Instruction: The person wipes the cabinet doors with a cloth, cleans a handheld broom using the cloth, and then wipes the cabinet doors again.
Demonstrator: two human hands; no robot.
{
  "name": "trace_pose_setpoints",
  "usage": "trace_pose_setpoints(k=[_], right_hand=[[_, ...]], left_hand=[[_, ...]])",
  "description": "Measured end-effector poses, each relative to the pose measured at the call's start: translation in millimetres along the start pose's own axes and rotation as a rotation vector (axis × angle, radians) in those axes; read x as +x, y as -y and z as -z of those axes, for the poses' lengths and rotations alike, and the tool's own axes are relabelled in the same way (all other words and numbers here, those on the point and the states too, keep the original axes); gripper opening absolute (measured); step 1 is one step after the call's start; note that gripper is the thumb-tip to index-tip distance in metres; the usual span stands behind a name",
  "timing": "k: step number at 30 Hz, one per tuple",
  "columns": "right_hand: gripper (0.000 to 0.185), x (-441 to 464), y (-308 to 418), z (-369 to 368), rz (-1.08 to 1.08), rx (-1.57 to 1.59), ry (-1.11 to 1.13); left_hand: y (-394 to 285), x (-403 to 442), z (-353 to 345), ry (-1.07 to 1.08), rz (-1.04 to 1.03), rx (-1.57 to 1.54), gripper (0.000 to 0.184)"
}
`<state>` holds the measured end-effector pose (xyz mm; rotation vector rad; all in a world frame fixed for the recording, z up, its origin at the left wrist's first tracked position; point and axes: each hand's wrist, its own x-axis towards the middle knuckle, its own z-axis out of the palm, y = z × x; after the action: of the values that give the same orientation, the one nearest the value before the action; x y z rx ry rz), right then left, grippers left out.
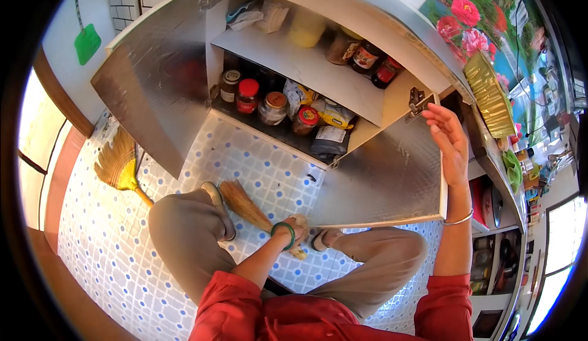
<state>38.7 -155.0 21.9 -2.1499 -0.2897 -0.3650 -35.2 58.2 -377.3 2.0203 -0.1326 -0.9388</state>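
My left hand (297, 231), with a green bangle at its wrist, is closed around the handle of a short straw hand broom (245, 205). The broom's bristles point up and left, just over the tiled floor between my feet. My right hand (451, 145) is raised with its fingers stretched out, beside the outer edge of the right cabinet door (386, 179). Whether it touches the door, I cannot tell. Both doors of the low cabinet stand open, the left cabinet door (153, 71) swung wide. Inside are a red-lidded jar (247, 95) and a dark packet (331, 140).
A yellow-handled broom (122, 163) lies on the patterned floor (116, 249) to the left. On the upper shelf (300, 65) sit several jars and bags. A gold tray (490, 93) rests on the counter above right. A green fly swatter (87, 44) hangs on the wall.
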Motion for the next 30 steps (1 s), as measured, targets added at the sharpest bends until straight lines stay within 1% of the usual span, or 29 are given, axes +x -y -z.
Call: trace_pose_setpoints(k=[2,3,5,6,8,10,11,12,13,14,15,16,17,19,21,22,23,24,25,27,28,30], right_hand=[[0.036,0,1,0,-0.003,-0.027,-0.002],[0.036,0,2,1,-0.003,-0.025,0.000],[0.035,0,5,2,0.055,-0.058,0.029],[0.035,-6,15,2,0.053,-0.054,0.027],[0.035,-28,53,3,0.026,-0.006,-0.130],[0.033,-67,83,-11,0.242,-0.228,-0.264],[0.034,-95,96,-17,0.203,-0.179,-0.108],[0.034,-115,99,-35,0.190,-0.021,0.093],[0.033,-125,94,-53,0.069,0.070,0.440],[0.032,-134,89,-71,-0.083,0.112,0.770],[0.033,-146,65,-105,-0.204,0.159,0.938],[0.038,-170,26,-145,-0.260,0.086,0.968],[0.038,-203,-32,-185,-0.176,0.008,0.918],[0.037,-229,-105,-242,-0.334,-0.402,0.954],[0.037,-256,-165,-283,-0.332,-0.600,0.828],[0.037,-267,-188,-298,-0.341,-0.600,0.843],[0.039,-277,-207,-311,-0.363,-0.659,0.771],[0.041,-282,-223,-320,-0.379,-0.716,0.693],[0.041,-287,-237,-324,-0.381,-0.715,0.702],[0.043,-296,-259,-329,-0.468,-0.773,0.734],[0.043,-293,-264,-330,-0.476,-0.767,0.744],[0.042,-294,-272,-333,-0.692,-0.648,0.935]], left_hand=[[-24,-9,17,0.039,0.157,-0.074,0.047],[-35,-16,28,0.037,0.159,-0.075,0.047],[-54,-27,54,0.080,0.081,0.055,0.045],[-57,-25,62,0.079,0.085,0.059,0.045],[-63,-19,79,-0.136,-0.022,0.170,0.044],[-87,-44,118,-0.227,-0.082,0.219,0.045],[-95,-54,135,-0.266,-0.086,0.310,0.044],[-103,-64,151,-0.303,-0.091,0.402,0.044],[-115,-79,170,-0.299,-0.090,0.407,0.044],[-127,-96,189,-0.270,-0.064,0.477,0.044],[-133,-110,201,-0.241,-0.038,0.544,0.044],[-135,-120,208,-0.239,-0.038,0.545,0.044],[-135,-128,215,-0.230,-0.050,0.614,0.042],[-124,-130,218,-0.210,-0.075,0.734,0.042],[-117,-133,213,-0.148,-0.083,0.749,0.044],[-115,-135,209,-0.099,-0.094,0.761,0.046],[-112,-139,206,-0.090,-0.087,0.748,0.046],[-110,-143,206,0.019,-0.111,0.734,0.048],[-109,-147,204,0.128,-0.136,0.721,0.050],[-102,-159,205,0.155,-0.159,0.689,0.052],[-97,-163,204,0.180,-0.183,0.659,0.054],[-89,-164,197,0.203,-0.173,0.688,0.055]])
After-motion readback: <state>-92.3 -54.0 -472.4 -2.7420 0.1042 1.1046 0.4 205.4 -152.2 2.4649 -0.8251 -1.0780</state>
